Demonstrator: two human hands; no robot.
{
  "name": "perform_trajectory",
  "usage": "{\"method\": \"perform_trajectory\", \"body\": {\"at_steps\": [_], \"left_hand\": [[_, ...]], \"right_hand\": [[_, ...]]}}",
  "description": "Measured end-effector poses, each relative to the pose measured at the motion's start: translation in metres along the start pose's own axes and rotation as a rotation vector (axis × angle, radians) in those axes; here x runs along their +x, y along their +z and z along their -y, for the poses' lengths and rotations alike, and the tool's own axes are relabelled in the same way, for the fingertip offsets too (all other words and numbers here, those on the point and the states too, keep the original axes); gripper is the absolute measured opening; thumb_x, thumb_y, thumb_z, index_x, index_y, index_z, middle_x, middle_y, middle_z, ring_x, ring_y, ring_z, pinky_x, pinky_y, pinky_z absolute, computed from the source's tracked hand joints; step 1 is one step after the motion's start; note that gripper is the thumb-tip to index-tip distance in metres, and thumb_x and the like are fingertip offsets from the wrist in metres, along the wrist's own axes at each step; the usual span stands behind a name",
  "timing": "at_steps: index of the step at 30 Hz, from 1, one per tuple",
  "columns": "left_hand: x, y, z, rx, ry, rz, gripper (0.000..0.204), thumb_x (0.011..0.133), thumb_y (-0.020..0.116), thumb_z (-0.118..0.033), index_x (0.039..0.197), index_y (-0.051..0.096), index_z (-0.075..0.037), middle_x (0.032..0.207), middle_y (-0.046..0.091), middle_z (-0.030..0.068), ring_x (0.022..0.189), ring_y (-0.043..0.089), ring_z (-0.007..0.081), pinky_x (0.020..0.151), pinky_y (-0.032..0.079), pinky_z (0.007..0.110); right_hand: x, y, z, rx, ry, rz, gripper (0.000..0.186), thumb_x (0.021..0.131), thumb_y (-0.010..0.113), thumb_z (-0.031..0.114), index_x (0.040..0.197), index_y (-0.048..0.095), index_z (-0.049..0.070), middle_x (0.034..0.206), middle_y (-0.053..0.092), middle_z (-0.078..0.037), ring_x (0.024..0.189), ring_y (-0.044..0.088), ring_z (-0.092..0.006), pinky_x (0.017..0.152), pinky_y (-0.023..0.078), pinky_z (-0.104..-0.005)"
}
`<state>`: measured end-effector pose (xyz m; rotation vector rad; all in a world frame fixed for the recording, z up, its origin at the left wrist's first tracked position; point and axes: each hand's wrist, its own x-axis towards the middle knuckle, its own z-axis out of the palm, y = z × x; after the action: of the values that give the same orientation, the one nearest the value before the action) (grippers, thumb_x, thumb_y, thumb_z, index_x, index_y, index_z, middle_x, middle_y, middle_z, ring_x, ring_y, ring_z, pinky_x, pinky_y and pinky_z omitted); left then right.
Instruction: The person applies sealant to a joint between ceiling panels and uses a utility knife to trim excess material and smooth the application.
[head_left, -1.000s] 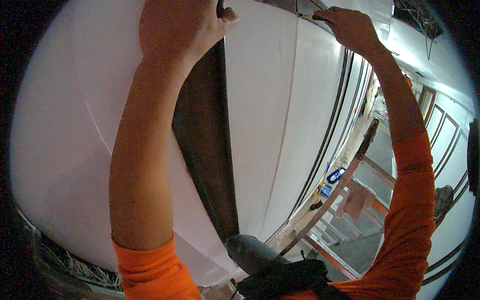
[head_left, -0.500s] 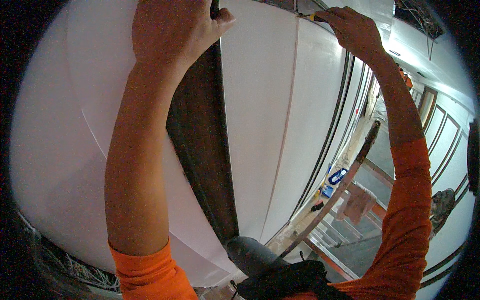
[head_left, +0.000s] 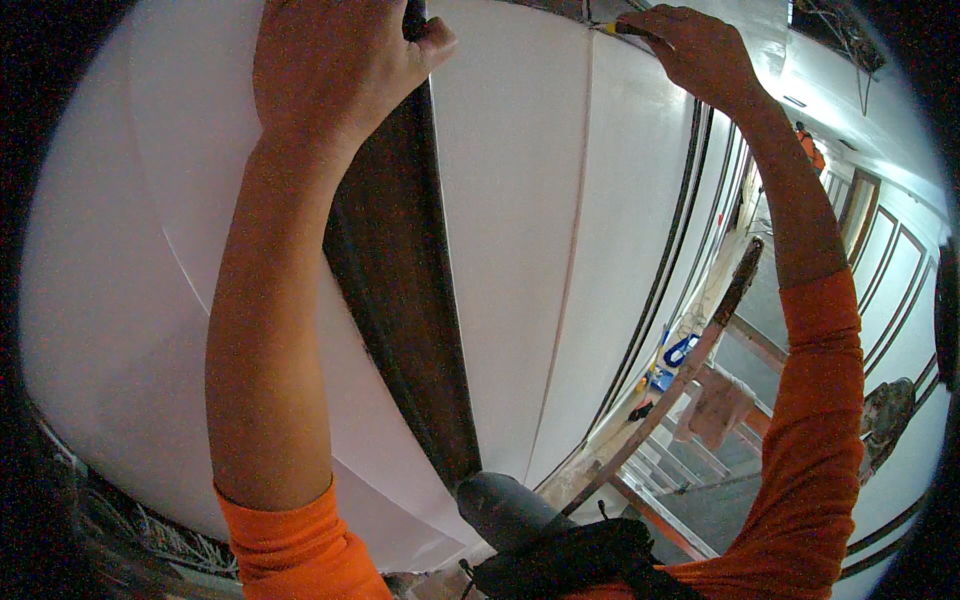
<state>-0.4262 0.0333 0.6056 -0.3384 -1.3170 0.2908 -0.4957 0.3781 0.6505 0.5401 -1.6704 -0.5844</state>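
My left hand is raised against the white wall at the top edge, beside a dark brown vertical strip. Its thumb curls next to a black piece; the other fingers are hidden, so what the hand grips is unclear. Higher on the right, my right hand is closed round a slim tool with a yellow part. That tool's tip meets the wall panel's upper edge, near a vertical seam; its exact kind is too small to make out.
A wooden ladder or trestle stands below right, with a cloth hung over it. Blue items lie on the floor along the wall. Loose wires hang from a ceiling opening. Far off is a person in orange.
Both hands appear slightly further left and higher in the picture, as does the wall's dark strip. My right hand keeps the tool at the panel's top edge.
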Motion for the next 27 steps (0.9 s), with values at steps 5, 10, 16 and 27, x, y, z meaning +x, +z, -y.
{"method": "perform_trajectory", "body": {"at_steps": [5,10,16,27], "left_hand": [[0.0,0.002,0.0,0.019,-0.004,0.004,0.048,0.072,0.09,-0.022,0.11,0.065,-0.006,0.132,0.062,0.0146,0.129,0.055,0.0339,0.115,0.041,0.048],[-0.001,0.0,-0.01,0.001,-0.042,-0.003,0.048,0.073,0.09,-0.022,0.11,0.066,-0.006,0.132,0.062,0.015,0.129,0.055,0.0335,0.114,0.041,0.048],[-0.001,0.002,-0.002,0.021,-0.015,0.018,0.047,0.073,0.09,-0.022,0.11,0.066,-0.005,0.133,0.062,0.0151,0.13,0.055,0.0333,0.115,0.041,0.048],[-0.002,0.005,-0.001,0.028,0.01,-0.003,0.047,0.073,0.09,-0.022,0.109,0.065,-0.006,0.132,0.063,0.0156,0.128,0.056,0.0341,0.114,0.042,0.049]], "right_hand": [[0.003,-0.018,0.001,0.031,0.037,0.089,0.023,0.096,0.066,0.018,0.117,0.075,0.015,0.109,0.075,-0.01,0.101,0.071,-0.0309,0.087,0.057,-0.0464],[0.005,-0.011,0.002,0.072,0.025,0.073,0.023,0.096,0.067,0.019,0.117,0.076,0.015,0.108,0.075,-0.01,0.1,0.071,-0.031,0.085,0.058,-0.0458],[0.007,-0.012,0.004,0.044,0.046,0.086,0.022,0.096,0.067,0.017,0.116,0.076,0.014,0.11,0.076,-0.01,0.099,0.072,-0.0312,0.085,0.058,-0.0457],[0.005,-0.012,0.002,0.029,-0.015,0.053,0.024,0.093,0.068,0.014,0.116,0.075,0.013,0.106,0.076,-0.01,0.094,0.072,-0.0307,0.082,0.059,-0.0459]]}}
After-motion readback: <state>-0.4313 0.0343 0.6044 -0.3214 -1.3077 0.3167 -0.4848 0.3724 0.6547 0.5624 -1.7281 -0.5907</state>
